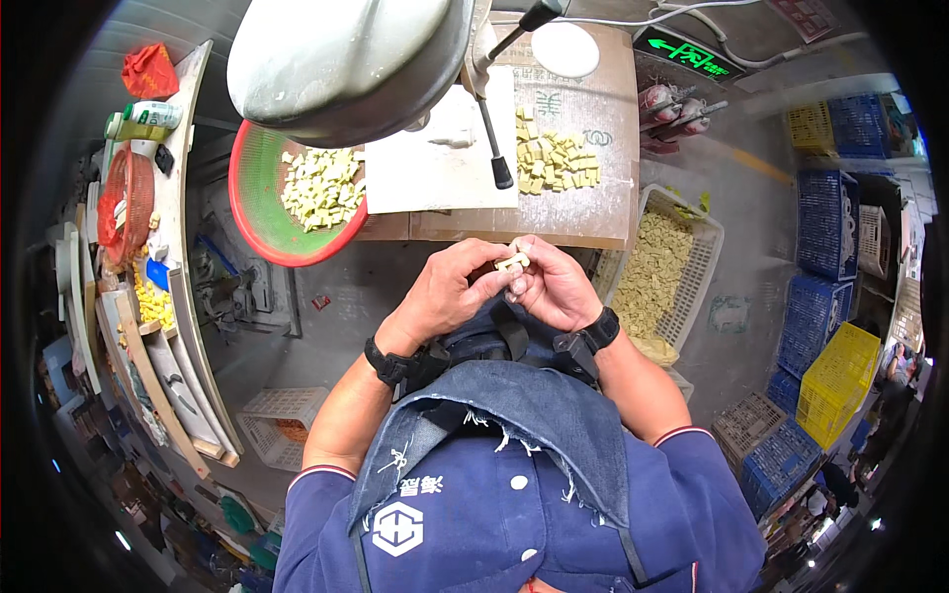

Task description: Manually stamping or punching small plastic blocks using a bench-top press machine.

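In front of my chest, just off the table's near edge, my left hand (447,289) and my right hand (556,287) meet at the fingertips. Both are closed in a pinch on a small pale-yellow block (512,262); the fingers partly cover it, so its full shape is hidden. Beyond them stands a light-coloured board (432,163) under a grey-white machine head (351,64) with black-knobbed levers. Loose pale-yellow blocks (559,163) lie right of the board. More blocks (324,188) fill part of a red-rimmed green basket (240,225) on the left.
A white crate (704,259) of similar pieces stands on the floor at right. Blue crates (813,316) and a yellow crate (838,385) are stacked farther right. Along the left runs a cluttered shelf (178,222); a white crate (265,425) sits low beside it. A white round lid (565,49) lies on the table.
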Demonstrator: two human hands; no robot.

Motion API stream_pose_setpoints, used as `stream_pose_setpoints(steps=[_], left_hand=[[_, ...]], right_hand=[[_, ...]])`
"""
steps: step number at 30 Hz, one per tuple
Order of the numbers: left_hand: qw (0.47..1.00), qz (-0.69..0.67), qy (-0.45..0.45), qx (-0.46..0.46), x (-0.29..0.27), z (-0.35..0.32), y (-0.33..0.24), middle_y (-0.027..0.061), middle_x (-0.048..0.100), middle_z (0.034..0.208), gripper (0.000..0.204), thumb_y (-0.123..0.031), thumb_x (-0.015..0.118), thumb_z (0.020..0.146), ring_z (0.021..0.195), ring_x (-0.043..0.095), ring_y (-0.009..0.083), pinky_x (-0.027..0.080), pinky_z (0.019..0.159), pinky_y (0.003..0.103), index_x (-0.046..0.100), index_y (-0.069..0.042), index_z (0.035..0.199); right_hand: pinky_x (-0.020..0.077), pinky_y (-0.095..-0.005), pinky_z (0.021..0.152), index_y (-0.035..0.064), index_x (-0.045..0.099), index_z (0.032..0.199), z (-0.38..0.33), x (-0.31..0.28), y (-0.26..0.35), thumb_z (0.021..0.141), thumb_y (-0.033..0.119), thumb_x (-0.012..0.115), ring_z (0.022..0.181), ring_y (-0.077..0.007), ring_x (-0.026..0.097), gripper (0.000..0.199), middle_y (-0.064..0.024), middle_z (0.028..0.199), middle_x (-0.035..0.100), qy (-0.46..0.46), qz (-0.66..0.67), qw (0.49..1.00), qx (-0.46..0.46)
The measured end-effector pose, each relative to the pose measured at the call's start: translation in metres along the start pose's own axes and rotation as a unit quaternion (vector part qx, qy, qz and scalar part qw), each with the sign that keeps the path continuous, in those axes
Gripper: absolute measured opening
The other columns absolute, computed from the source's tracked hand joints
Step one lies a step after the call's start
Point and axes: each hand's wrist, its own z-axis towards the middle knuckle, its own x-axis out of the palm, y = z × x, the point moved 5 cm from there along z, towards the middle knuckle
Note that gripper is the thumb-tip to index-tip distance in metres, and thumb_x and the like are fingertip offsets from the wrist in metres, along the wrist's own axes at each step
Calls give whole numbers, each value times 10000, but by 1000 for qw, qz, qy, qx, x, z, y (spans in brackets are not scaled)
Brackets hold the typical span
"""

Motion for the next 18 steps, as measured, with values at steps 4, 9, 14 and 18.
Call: stream_pose_setpoints(steps=[4, 9, 14, 18], left_hand=[[1000, -24, -12, 11, -2, -2, 6, 122, 689, 1018, 301, -117, 730, 858, 855, 673, 215, 543, 753, 315, 661, -25, 1136], [999, -36, 1, 3, -8, -2, 5, 104, 693, 1036, 333, -22, 726, 832, 913, 679, 180, 543, 796, 291, 660, -33, 1158], [999, -40, -2, -1, -11, -6, 10, 92, 694, 1035, 335, -39, 727, 844, 914, 672, 156, 541, 798, 288, 659, -39, 1172], [977, -198, 16, -72, -14, -13, 10, 73, 697, 1062, 302, -84, 702, 900, 953, 653, 114, 534, 826, 271, 647, -10, 1188]], right_hand=[[571, -298, 657, 38, 557, 1060, 2, -3, -1, 1026, 177, 503, 752, -162, 651, 153, -84, 880, 641, -12, -1, 1000, 2], [569, -298, 654, 40, 557, 1051, 4, 1, -1, 1027, 176, 501, 738, -161, 651, 149, -86, 871, 644, -30, -27, 999, -2], [559, -296, 654, 42, 551, 1043, 6, 9, 0, 1024, 194, 518, 675, -167, 644, 157, -88, 842, 649, -36, -75, 996, -12], [551, -286, 654, 35, 551, 1047, 3, 22, -3, 1011, 175, 554, 697, -156, 650, 144, -81, 853, 650, -67, -167, 982, -56]])
